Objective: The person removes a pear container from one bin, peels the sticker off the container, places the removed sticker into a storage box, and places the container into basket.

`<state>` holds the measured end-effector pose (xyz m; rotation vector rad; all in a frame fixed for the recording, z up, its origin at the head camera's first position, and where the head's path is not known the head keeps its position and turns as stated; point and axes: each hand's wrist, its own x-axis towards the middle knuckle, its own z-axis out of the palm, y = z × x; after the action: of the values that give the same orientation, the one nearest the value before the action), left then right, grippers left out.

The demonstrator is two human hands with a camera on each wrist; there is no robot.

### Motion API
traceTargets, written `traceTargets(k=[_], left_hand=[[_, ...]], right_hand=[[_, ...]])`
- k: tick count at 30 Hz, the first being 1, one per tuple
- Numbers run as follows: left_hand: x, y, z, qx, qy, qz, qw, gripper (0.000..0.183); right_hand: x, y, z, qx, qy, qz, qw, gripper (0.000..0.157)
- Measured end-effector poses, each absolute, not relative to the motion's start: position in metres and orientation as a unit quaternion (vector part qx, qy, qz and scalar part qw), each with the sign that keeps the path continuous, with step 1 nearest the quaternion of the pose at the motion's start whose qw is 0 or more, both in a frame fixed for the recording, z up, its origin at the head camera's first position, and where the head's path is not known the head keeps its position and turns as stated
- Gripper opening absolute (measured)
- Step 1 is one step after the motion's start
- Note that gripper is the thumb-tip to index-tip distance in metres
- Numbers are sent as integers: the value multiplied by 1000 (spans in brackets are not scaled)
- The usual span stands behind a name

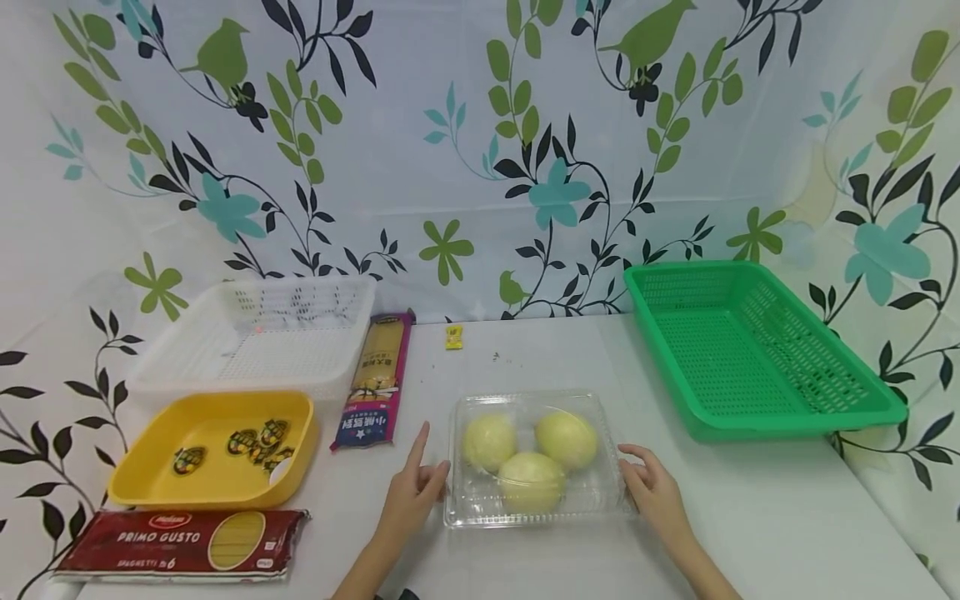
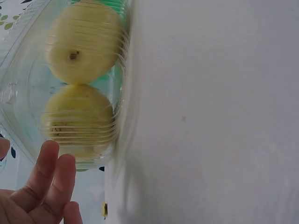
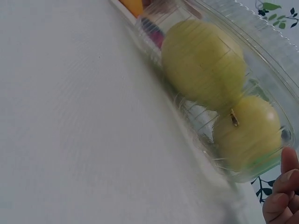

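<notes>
A clear plastic clamshell box [image 1: 607,500] stands on the white table with three round, pale yellow-green fruits [image 1: 532,482] inside. Its lid looks closed. The left hand [image 1: 411,500] is at the box's left side, index finger stretched forward and thumb by the wall. In the left wrist view, loosely extended fingers [image 2: 65,175] lie close to the box's end. At the opposite side is the right hand [image 1: 660,496], its thumb and index finger at the right edge. The right wrist view shows a fingertip at the box's corner; whether it presses is unclear.
A green basket [image 1: 795,423] stands at the right, a white basket [image 1: 240,379] at back left. In front of the latter is a yellow tray [image 1: 213,498] with several small dark-patterned wrapped pieces. Two noodle packets, one purple [image 1: 378,375], one red [image 1: 180,542], and a tiny yellow sachet [image 1: 453,337] lie nearby.
</notes>
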<state>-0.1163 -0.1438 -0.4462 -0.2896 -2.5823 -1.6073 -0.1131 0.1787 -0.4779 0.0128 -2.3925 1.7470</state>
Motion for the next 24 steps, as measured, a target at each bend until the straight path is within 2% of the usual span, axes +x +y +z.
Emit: traceTargets(k=[8, 16, 24], left_hand=[[-123, -142, -468, -92, -847, -523, 24, 59], [-123, -139, -473, -64, -839, -540, 1, 61], [-123, -130, -472, -38, -838, -544, -8, 50]], right_hand=[[-111, 178, -479, -50, -799, 598, 33, 48], [-110, 177, -480, -42, -785, 619, 4, 49], [-110, 180, -480, -28, -767, 639, -50, 54]])
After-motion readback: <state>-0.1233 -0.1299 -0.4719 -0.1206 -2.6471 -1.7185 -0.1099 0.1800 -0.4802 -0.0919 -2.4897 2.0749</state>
